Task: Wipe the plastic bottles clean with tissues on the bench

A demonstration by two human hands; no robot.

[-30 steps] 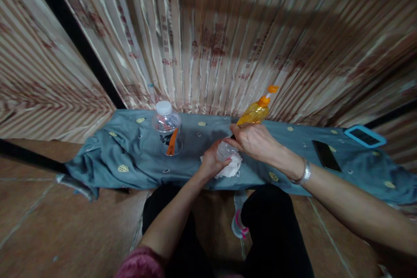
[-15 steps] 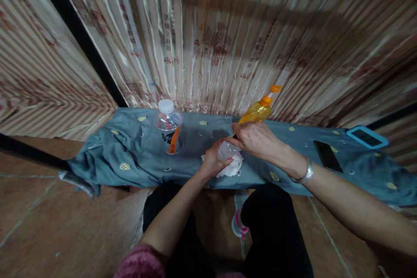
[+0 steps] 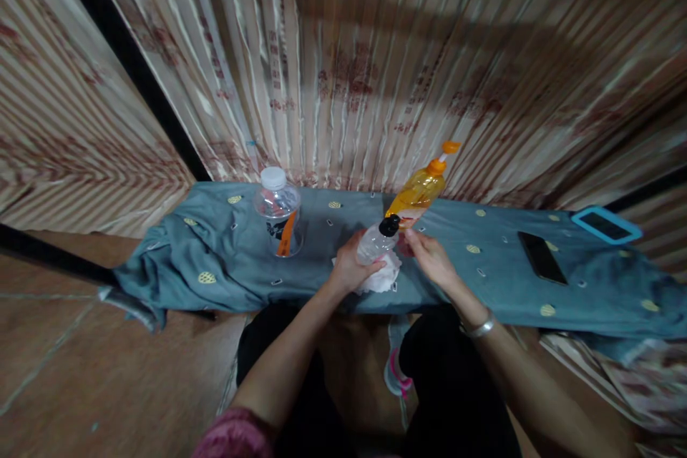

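My left hand point(image 3: 351, 265) is wrapped around a small clear bottle point(image 3: 370, 247) with a black cap point(image 3: 389, 225), tilted to the right. Just right of that cap is my right hand point(image 3: 432, 257), its fingers slightly apart and partly blurred, with nothing visible in them. Beneath the bottle lies a crumpled white tissue point(image 3: 383, 279). Behind my right hand stands a pump bottle of yellow liquid point(image 3: 418, 193) with an orange top; its lower end is partly covered by the black cap and my fingers.
A clear plastic jar point(image 3: 278, 211) with a white lid stands to the left on the grey-green cloth point(image 3: 316, 265). At the right lie a dark phone point(image 3: 542, 257) and a blue-framed device point(image 3: 606, 224). A pleated curtain point(image 3: 348, 86) hangs behind. Dark poles slant at both sides.
My right hand has come off the small bottle's top and moved down to the right, uncovering the black cap. My left hand keeps its hold on the bottle.
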